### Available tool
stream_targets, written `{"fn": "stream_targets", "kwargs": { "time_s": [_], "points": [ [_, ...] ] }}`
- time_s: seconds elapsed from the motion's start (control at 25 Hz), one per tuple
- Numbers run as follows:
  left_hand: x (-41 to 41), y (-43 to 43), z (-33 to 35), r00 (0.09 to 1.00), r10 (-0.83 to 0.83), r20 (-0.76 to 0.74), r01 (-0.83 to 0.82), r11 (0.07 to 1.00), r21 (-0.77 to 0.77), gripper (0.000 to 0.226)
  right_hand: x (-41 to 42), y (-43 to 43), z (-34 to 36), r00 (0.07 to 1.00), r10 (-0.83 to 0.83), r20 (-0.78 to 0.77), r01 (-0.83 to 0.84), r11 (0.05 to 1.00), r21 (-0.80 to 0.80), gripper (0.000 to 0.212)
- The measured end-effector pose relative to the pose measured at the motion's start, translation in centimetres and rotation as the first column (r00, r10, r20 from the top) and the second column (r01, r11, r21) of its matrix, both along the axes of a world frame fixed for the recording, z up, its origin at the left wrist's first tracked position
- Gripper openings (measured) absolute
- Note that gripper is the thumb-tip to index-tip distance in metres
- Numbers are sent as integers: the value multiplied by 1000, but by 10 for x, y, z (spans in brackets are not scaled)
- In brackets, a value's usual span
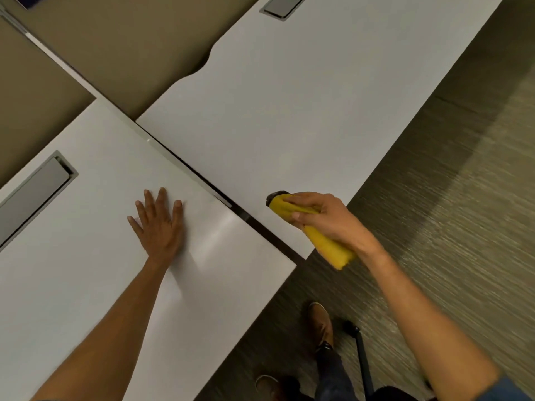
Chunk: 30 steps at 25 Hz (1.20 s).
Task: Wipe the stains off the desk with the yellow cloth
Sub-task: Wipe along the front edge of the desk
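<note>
Two white desks meet along a dark gap; the near desk (86,256) fills the lower left and the far desk (289,111) runs toward the upper right. My left hand (160,224) lies flat on the near desk, fingers spread, holding nothing. My right hand (327,219) grips a bunched yellow cloth (328,246) at the near corner of the far desk; the cloth's front end touches the surface and its tail hangs past the desk edge. I cannot make out any stains on either desk.
A grey cable flap (37,195) is set into the near desk at the left, another flap (282,5) into the far desk at the top. Olive divider panels (115,53) stand behind. Below: carpet (448,198), my brown shoe (320,324), a black chair leg (362,357).
</note>
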<state>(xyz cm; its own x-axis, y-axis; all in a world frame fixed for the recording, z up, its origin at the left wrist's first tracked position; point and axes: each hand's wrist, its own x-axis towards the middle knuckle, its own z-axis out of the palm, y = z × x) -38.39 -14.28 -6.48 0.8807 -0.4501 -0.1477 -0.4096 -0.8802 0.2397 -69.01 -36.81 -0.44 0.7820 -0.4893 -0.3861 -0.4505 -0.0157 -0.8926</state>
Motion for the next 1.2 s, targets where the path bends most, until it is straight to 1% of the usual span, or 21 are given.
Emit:
{"fn": "stream_targets", "kwargs": {
  "time_s": [0.2,0.36,0.52,0.76,1.08,1.2],
  "points": [
    [1,-1,-8,999,30,20,-30,999,-23,68,45,-28,-30,996,84,31,-85,995,51,38],
    [3,-4,-8,998,44,39,-43,999,-29,73,81,-30,-53,979,191,75,-196,978,64,38],
    [4,-6,-10,998,48,47,-47,999,-15,74,103,-29,-70,968,230,100,-240,966,93,41],
    [6,-7,-12,996,61,58,-60,998,-21,78,120,-25,-82,961,241,133,-258,958,126,41],
    [9,-5,-13,996,50,70,-48,999,-24,77,123,-6,-81,917,367,160,-390,908,152,41],
    [8,-5,-13,997,50,65,-48,998,-31,72,119,-8,-77,899,410,154,-429,894,126,39]
  ]
}}
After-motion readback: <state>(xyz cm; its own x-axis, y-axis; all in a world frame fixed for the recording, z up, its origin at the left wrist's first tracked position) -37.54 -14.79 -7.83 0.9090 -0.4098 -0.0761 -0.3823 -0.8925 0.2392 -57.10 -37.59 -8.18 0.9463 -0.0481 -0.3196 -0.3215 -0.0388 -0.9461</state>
